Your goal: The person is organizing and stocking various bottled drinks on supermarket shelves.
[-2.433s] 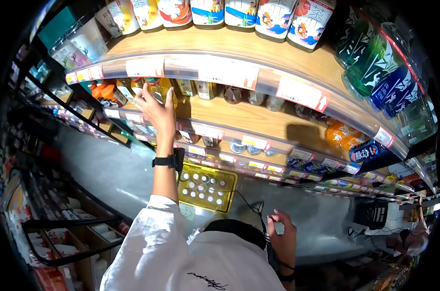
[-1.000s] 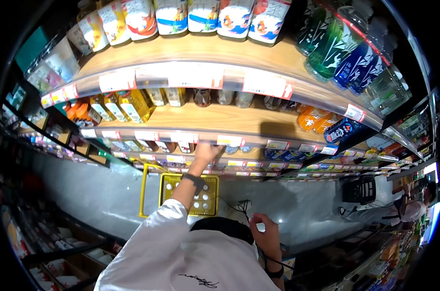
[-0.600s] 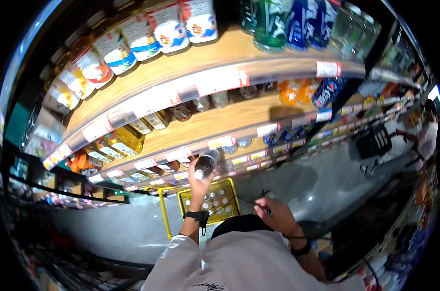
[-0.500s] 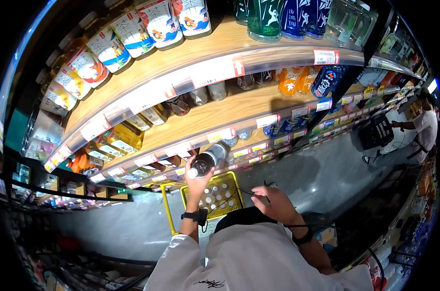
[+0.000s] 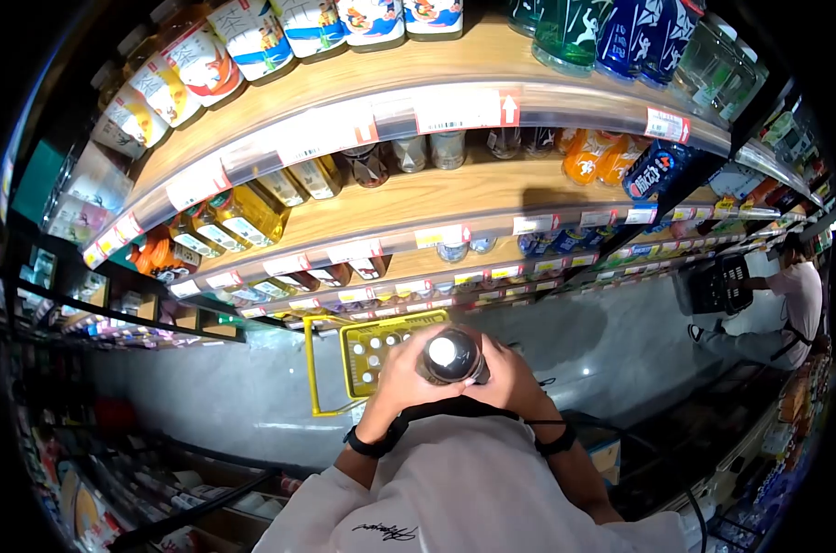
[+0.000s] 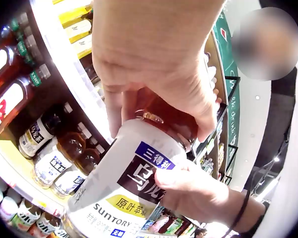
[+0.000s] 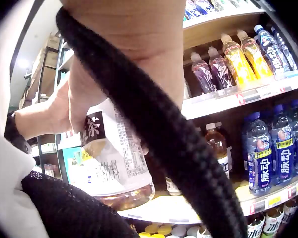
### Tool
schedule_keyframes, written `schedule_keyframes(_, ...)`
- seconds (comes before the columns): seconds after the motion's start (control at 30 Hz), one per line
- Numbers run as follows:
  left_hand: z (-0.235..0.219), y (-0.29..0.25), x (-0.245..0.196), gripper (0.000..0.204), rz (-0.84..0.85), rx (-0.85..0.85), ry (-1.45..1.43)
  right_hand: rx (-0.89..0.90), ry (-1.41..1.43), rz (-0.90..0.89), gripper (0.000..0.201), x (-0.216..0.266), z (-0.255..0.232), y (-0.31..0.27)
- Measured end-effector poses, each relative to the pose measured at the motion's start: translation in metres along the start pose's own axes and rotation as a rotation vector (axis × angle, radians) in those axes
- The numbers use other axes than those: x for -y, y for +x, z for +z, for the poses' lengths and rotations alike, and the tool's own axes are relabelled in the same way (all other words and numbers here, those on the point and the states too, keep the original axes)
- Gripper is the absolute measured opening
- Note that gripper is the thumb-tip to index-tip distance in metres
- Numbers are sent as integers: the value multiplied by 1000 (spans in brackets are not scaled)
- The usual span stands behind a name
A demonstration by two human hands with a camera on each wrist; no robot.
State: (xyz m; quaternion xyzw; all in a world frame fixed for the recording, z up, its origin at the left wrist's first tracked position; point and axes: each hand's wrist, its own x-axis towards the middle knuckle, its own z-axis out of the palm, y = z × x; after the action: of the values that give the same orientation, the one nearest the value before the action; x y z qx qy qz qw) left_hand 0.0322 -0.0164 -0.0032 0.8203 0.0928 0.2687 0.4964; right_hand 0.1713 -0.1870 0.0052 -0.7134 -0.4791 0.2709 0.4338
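Note:
Both hands hold a large bottle of Suntory oolong tea (image 5: pixel 452 354) in front of the shirt. Its white cap faces up in the head view. My left hand (image 5: pixel 401 380) grips the amber shoulder above the white label, as the left wrist view shows. From the other side my right hand (image 5: pixel 510 380) grips the bottle, its thumb on the label in the left wrist view. The right wrist view shows the bottle's base uncovered below the hands. Beneath the hands on the floor stands a yellow basket (image 5: pixel 347 376) with several white-capped bottles, partly hidden by the left hand.
Curved wooden shelves (image 5: pixel 409 197) with price strips stand ahead. They carry tea bottles (image 5: pixel 258 41), yellow bottles (image 5: pixel 252 214) and orange bottles (image 5: pixel 588 157). The basket's handle (image 5: pixel 313 369) extends left. A person (image 5: pixel 799 297) with a black basket (image 5: pixel 718 284) is at the right.
My left hand went from the upper shelf's yellow bottles to a lower shelf, took out the tea bottle and drew it to the body. The right hand has come in to grip it.

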Motion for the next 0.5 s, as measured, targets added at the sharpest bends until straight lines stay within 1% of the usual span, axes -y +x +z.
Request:
schedule_keyframes(0.03, 0, 1, 1, 86, 6, 21, 31, 3, -10, -8, 80, -3, 1, 1)
schedule_keyframes(0.07, 1, 1, 0, 86, 9, 46, 62, -37, -23, -8, 80, -4, 4, -1)
schedule_keyframes(0.1, 4, 0, 4, 87, 32, 21, 101, -78, -34, -7, 80, -6, 7, -3)
schedule_keyframes(0.13, 7, 0, 12, 87, 32, 17, 100, -75, -36, -8, 80, -9, 9, -5)
schedule_keyframes(0.2, 11, 3, 27, 88, -39, 65, 328, -162, -91, -15, 81, -12, 13, -12)
schedule_keyframes(0.23, 12, 11, 30, 88, -32, 48, 346, -175, -103, -54, 77, -14, 11, -15)
schedule_keyframes(0.27, 15, 14, 45, 87, 14, 2, 360, -170, -106, -56, 77, -15, 9, -21)
schedule_keyframes(0.33, 16, 23, 74, 85, 83, -22, 423, -113, -122, 68, 69, -19, 4, -34)
schedule_keyframes(0.37, 14, 27, 86, 81, 92, -14, 421, -139, -162, 60, 61, -24, 4, -40)
schedule_keyframes(0.4, 13, 29, 99, 78, 55, -11, 402, -131, -167, 60, 61, -26, 1, -46)
schedule_keyframes(0.47, 15, 38, 114, 76, -14, -60, 300, -132, -198, 136, 53, -28, -4, -59)
schedule_keyframes(0.5, 15, 44, 122, 76, -6, -86, 318, -128, -201, 139, 53, -27, -6, -63)
